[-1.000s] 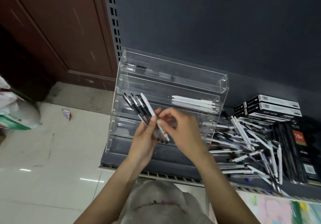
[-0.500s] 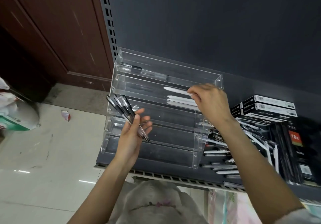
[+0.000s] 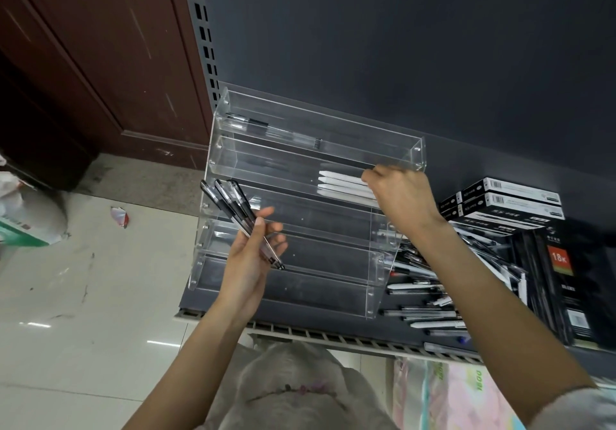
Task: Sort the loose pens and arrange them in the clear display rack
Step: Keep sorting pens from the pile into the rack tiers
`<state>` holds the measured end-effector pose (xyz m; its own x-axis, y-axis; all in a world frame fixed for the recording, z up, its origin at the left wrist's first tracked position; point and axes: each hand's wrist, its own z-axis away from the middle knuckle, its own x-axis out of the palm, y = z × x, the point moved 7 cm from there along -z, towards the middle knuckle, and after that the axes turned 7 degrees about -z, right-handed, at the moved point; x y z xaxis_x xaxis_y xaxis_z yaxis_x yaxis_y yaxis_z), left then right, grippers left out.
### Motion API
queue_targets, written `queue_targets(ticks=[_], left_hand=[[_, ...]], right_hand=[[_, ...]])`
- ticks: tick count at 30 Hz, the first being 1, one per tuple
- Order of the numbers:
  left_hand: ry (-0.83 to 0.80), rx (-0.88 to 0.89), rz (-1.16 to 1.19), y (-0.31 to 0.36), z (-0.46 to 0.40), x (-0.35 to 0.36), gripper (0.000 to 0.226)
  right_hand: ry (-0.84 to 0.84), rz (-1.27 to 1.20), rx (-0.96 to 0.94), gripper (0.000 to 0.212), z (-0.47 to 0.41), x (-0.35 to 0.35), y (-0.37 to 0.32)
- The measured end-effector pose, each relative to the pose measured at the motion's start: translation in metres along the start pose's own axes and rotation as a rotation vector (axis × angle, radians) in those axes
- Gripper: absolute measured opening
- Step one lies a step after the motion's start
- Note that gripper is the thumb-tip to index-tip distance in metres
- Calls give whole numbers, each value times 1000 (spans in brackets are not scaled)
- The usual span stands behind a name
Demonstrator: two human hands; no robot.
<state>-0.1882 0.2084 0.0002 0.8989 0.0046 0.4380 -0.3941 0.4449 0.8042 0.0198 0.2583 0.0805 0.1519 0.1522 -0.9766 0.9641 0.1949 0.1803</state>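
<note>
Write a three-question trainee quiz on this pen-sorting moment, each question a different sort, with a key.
1. True or false: the left hand holds a bunch of black pens.
2. Multiple choice: the white pens lie in which tier of the clear rack, counted from the top? A) first B) second C) bottom
3. Fill in: the loose pen pile lies on the shelf to the ____ of the rack.

Key: 1 true; 2 B; 3 right. The right hand is at the white pens' tier.

The right hand has carried a white pen into the rack's second tier.
</note>
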Motion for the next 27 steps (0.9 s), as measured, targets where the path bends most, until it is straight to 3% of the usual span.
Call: queue_targets(ticks=[13,17,20,22,24,27], left_hand=[[-31,-26,36,-1,-1,4,25],[-31,-35,46,-2,0,3,25],[-38,-37,68,1,2,5,25],[-42,-37,84,4,4,8,26],[-41,-46,96,7,6,11,27],[-42,-51,138,12,9,16,33]], right_hand=[[-66,-102,34,31,2,14,12],[-140,12,82,28,3,16,12],[-23,53,122,25,6,-7,3],[154,-144,137,13,15,-31,-12],[235,-496,133,5,25,-55,-41],[52,-884,147,11,29,-51,-93]])
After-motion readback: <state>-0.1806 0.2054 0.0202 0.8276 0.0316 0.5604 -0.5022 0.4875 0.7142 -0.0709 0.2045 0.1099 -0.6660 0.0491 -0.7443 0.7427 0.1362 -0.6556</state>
